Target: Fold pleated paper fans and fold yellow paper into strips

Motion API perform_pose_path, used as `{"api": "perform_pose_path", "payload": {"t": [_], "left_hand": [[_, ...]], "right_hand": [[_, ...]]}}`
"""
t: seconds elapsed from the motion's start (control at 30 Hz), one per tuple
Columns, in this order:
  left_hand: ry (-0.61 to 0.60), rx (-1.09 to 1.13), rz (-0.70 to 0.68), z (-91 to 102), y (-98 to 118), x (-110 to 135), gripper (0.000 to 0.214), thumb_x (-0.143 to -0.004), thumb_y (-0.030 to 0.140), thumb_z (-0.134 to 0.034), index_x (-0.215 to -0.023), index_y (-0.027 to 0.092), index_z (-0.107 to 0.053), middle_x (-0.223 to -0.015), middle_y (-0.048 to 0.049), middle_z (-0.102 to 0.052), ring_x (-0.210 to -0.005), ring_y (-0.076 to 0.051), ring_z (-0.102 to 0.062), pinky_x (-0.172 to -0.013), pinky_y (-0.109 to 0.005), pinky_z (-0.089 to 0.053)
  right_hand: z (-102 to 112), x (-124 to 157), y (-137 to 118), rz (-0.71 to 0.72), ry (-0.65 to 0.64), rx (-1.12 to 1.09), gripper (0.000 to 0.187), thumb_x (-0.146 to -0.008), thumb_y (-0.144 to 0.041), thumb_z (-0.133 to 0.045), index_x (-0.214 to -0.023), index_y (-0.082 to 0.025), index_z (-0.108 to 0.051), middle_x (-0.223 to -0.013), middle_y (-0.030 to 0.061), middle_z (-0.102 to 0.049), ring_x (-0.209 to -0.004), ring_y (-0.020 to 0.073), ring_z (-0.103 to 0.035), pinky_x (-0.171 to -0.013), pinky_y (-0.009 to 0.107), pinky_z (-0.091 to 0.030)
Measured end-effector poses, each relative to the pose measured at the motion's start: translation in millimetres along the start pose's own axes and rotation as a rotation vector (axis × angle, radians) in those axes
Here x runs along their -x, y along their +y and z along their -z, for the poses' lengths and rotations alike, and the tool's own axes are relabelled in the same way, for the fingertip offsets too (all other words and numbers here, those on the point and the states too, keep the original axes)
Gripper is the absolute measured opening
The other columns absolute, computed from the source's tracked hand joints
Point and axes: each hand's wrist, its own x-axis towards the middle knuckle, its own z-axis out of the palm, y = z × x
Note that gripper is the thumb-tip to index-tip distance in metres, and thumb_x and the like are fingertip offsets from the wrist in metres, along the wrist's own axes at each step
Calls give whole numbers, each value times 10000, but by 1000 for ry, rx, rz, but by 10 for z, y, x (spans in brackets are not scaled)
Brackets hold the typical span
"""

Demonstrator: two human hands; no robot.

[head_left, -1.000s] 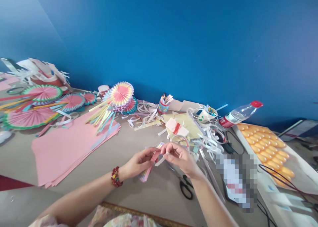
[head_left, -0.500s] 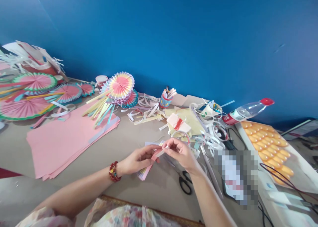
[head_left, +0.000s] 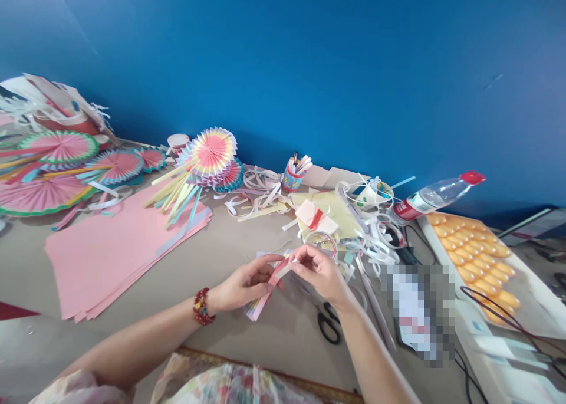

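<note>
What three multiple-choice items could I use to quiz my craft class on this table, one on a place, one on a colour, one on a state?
1. Where do the black-handled scissors lie?
A. under the right hand
B. on the pink paper stack
C. in the pen cup

2. What colour is the cap of the plastic bottle?
A. blue
B. red
C. white

3. How is the folded paper strip bundle held?
A. lying untouched
B. by the left hand alone
C. between both hands

Answers: 1 A, the handles show on the table just below the right wrist. 2 B, the cap is red. 3 C, both hands' fingers pinch it.
</note>
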Motion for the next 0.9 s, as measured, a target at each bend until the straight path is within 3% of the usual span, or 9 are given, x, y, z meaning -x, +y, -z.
{"api": "perform_pose_path", "payload": {"t": [0.23, 0.73, 0.9], "left_hand": [[6, -9, -15, 0, -5, -2, 508, -942, 365, -589, -1389, 237, -385, -1074, -99, -647, -758, -118, -600, -670, -231, -488], [40, -10, -9, -37, 35, 6, 256, -948, 376, -575, -1088, 172, -509, -1041, -92, -634, -708, -94, -577, -644, -221, -473], [49, -93, 5, -49, 65, 23, 268, -951, 384, -562, -1077, 148, -568, -827, -35, -593, -681, -109, -571, -602, -204, -451]], "right_hand": [[-14, 5, 5, 31, 8, 18, 194, -888, -382, -657, -825, -217, -575, -875, 21, -646, -820, 176, -603, -749, 289, -471], [-47, 5, -22, 79, 51, 117, 205, -899, -393, -632, -814, -218, -566, -844, 19, -661, -774, 171, -609, -726, 280, -482], [-51, -3, 5, 97, 70, 157, 167, -901, -359, -629, -820, -223, -573, -816, 9, -647, -764, 170, -603, -726, 280, -480]]}}
